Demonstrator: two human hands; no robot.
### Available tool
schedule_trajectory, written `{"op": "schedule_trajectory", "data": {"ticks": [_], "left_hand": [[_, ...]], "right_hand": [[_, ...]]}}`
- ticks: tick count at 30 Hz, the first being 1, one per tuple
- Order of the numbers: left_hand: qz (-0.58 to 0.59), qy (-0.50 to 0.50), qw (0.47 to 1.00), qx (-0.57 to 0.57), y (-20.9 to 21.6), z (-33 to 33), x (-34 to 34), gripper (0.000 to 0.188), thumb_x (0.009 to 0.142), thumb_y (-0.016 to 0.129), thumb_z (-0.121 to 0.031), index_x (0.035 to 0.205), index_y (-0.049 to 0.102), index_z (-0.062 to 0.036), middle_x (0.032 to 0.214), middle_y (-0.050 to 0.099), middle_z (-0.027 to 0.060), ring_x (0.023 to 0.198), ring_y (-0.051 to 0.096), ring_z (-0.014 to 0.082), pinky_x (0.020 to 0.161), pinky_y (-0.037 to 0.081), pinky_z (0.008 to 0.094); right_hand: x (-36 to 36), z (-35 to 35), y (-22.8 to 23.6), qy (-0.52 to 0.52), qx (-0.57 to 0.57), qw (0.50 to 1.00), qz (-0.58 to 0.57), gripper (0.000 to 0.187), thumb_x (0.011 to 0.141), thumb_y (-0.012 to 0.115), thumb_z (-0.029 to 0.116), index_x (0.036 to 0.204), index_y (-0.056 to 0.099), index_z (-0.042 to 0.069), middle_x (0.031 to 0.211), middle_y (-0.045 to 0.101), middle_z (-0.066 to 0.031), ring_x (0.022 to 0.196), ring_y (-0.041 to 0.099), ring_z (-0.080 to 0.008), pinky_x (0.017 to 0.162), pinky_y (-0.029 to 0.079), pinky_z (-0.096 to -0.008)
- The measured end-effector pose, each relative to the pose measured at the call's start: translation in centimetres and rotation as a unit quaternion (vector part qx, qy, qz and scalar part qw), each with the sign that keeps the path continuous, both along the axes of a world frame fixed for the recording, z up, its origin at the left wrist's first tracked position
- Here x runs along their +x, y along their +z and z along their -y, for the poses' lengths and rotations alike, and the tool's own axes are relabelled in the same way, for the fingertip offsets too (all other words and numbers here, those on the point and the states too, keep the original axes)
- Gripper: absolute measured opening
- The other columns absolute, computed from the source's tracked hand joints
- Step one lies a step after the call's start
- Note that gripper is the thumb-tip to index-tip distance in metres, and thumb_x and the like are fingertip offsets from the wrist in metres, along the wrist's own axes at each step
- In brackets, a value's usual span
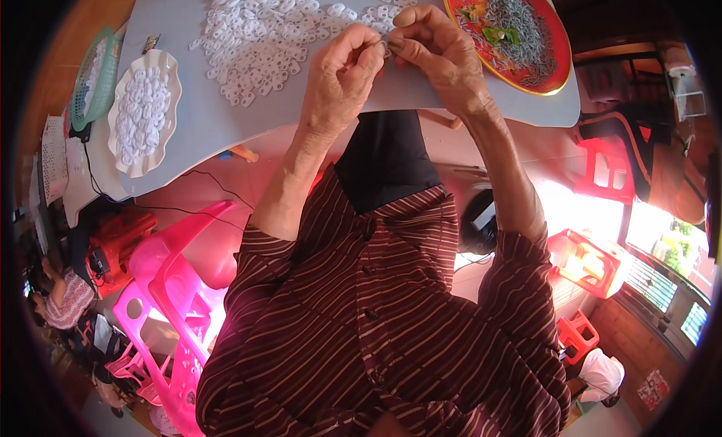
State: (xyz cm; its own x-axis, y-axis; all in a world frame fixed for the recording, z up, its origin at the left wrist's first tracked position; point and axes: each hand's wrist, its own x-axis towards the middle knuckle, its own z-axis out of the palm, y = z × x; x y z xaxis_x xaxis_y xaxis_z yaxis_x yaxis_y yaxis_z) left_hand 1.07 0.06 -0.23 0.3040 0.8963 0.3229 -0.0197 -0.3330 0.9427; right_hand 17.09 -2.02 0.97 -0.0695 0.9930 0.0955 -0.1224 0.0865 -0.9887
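Over the near part of a pale grey table [184, 128], my left hand [344, 68] and my right hand [440, 50] meet fingertip to fingertip. Both are closed in a pinch around something tiny, mostly hidden by the fingers; a small pale, shiny edge shows between them. Left of and beyond my hands spreads a heap of small white plastic pieces with holes [252, 42]. To the right of my right hand lies a round red tray with a yellow edge [562, 70], holding many thin grey metal bits [523, 23].
A wavy-rimmed white dish [174, 98] full of white pieces [141, 115] stands at the table's left, beside a green basket [105, 95]. Pink plastic chairs [162, 286] are at lower left, red stools [590, 264] at right. Other people [71, 298] sit farther off.
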Motion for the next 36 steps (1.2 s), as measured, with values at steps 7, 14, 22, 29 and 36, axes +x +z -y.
{"op": "schedule_trajectory", "data": {"ticks": [7,14,22,29,36], "left_hand": [[-0.014,-0.068,0.995,-0.065,-0.1,-0.3,-0.7,0.016,0.090,0.057,-0.017,0.091,0.059,-0.0011,0.074,0.057,-0.0019,0.069,0.048,0.0046,0.064,0.041,0.0193],[0.050,-0.076,0.993,-0.074,-0.1,0.0,-0.2,0.008,0.087,0.058,-0.009,0.087,0.057,-0.0011,0.069,0.053,-0.0025,0.065,0.047,0.0040,0.059,0.041,0.0200],[0.068,-0.038,0.996,-0.053,-0.3,0.0,0.1,0.009,0.087,0.059,-0.010,0.085,0.057,-0.0012,0.069,0.053,-0.0037,0.065,0.047,0.0029,0.058,0.039,0.0178],[0.101,-0.053,0.988,-0.106,-1.1,-0.3,-0.2,0.008,0.087,0.059,-0.009,0.086,0.057,-0.0006,0.069,0.055,-0.0035,0.064,0.047,0.0027,0.058,0.040,0.0176],[0.105,-0.043,0.989,-0.094,-1.0,-0.3,-0.2,0.009,0.087,0.059,-0.009,0.088,0.058,-0.0005,0.071,0.056,-0.0027,0.067,0.049,0.0025,0.060,0.041,0.0169]], "right_hand": [[0.4,-0.1,0.1,-0.004,-0.018,0.997,0.071,0.013,0.090,0.058,0.013,0.089,0.062,0.001,0.074,0.058,0.0001,0.065,0.050,-0.0058,0.060,0.043,-0.0192],[0.1,-0.1,-0.4,-0.023,0.003,0.997,0.072,0.018,0.086,0.064,0.019,0.086,0.064,0.001,0.068,0.059,0.0014,0.060,0.050,-0.0038,0.054,0.041,-0.0189],[-0.5,0.0,0.3,-0.047,-0.039,0.997,0.040,0.022,0.088,0.063,0.023,0.083,0.063,0.001,0.066,0.059,0.0004,0.057,0.049,-0.0047,0.052,0.041,-0.0199],[-0.8,0.4,0.5,-0.057,0.012,0.995,0.082,0.020,0.089,0.060,0.021,0.086,0.063,0.001,0.066,0.059,0.0002,0.058,0.050,-0.0047,0.054,0.041,-0.0196],[-1.6,0.2,-0.3,-0.098,0.046,0.991,0.085,0.014,0.087,0.063,0.015,0.086,0.064,0.001,0.066,0.060,0.0013,0.059,0.050,-0.0032,0.054,0.042,-0.0188]]}}
